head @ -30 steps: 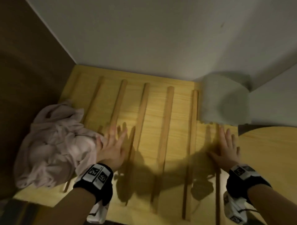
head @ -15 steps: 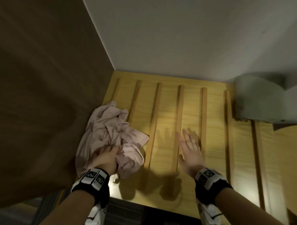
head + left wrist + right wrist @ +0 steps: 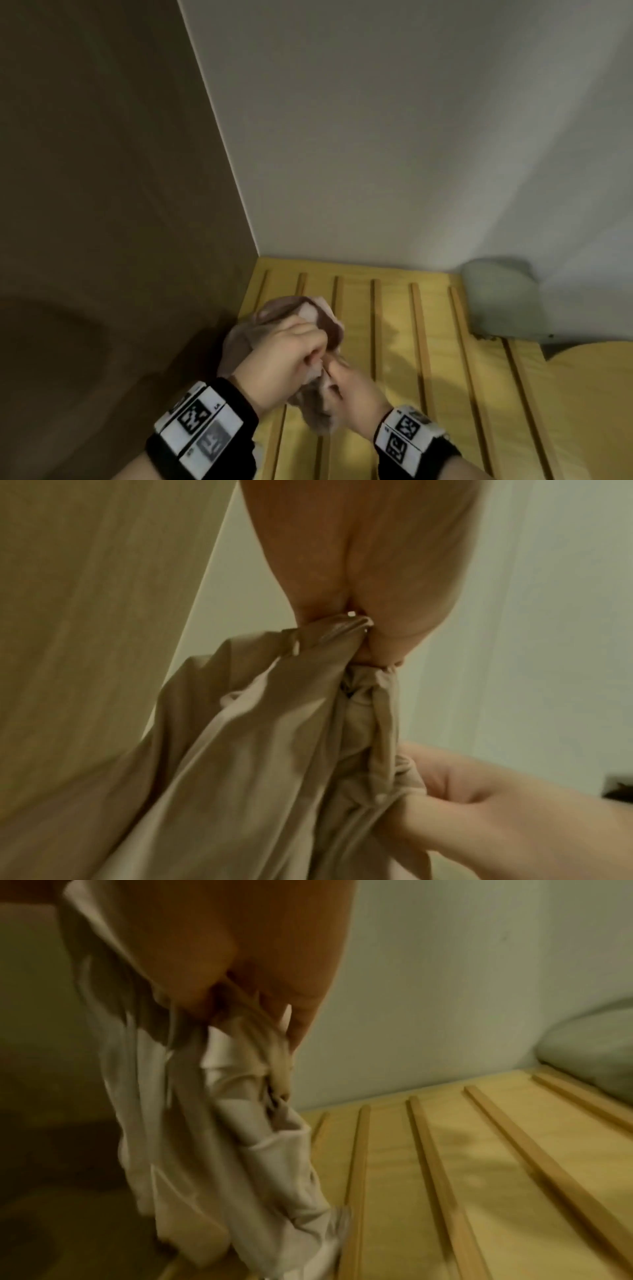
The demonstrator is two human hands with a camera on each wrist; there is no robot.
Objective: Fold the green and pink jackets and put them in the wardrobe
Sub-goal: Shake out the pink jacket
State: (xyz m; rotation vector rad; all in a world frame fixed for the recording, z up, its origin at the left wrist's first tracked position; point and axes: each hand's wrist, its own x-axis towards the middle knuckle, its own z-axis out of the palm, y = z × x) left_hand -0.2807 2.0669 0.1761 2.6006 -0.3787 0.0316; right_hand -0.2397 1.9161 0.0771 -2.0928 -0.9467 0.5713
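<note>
The crumpled pale pink fabric jacket (image 3: pixel 301 346) hangs bunched between both hands above the left front part of the yellow wooden slatted shelf (image 3: pixel 442 387), close to the brown side panel (image 3: pixel 102 205). The left hand (image 3: pixel 284 359) has its fingers curled tight into the cloth; the left wrist view shows a gathered ridge of the jacket (image 3: pixel 274 750) pinched between thumb and fingers (image 3: pixel 404 610), with the rest of the fabric falling away below that pinch. Just to the right of this grip and slightly lower, the right hand (image 3: pixel 356 390) also clamps a fold, its fingers drawn together on the cloth; in the right wrist view the jacket (image 3: pixel 219 1123) streams down from the closed fingers (image 3: pixel 205 969) toward the shelf's raised wooden slats (image 3: pixel 435 1172). The two hands sit almost touching, knuckles facing one another, so that the cloth between them is a short twisted bundle. Well to the right of both grips, in the far back corner against the white rear wall (image 3: pixel 411 137), lies the folded grey-green fabric jacket (image 3: pixel 503 301), resting on the shelf. Each wrist carries a black band with black-and-white marker tiles (image 3: pixel 202 431).
</note>
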